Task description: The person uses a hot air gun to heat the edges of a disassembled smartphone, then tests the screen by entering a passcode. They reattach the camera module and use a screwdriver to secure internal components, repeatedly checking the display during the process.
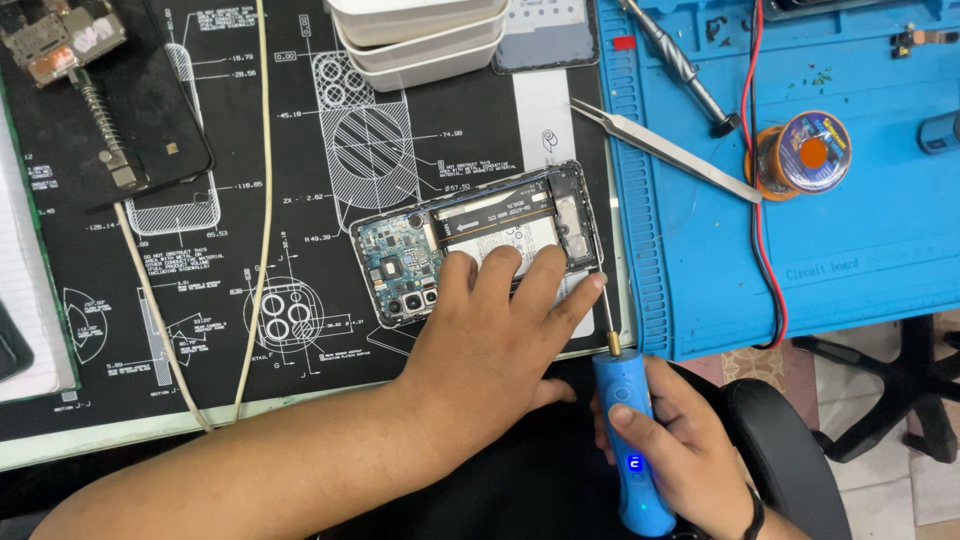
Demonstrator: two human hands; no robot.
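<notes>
Two mats [300, 120], black and blue.

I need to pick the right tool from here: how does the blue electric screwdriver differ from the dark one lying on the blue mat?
The blue electric screwdriver is thick, plastic-bodied and has a lit indicator; the dark screwdriver is slim, metallic and unlit. The blue one is gripped in the right hand, bit at the edge of the opened phone; the dark one lies loose on the blue mat, beside the tweezers. Both are pen-shaped.
</notes>
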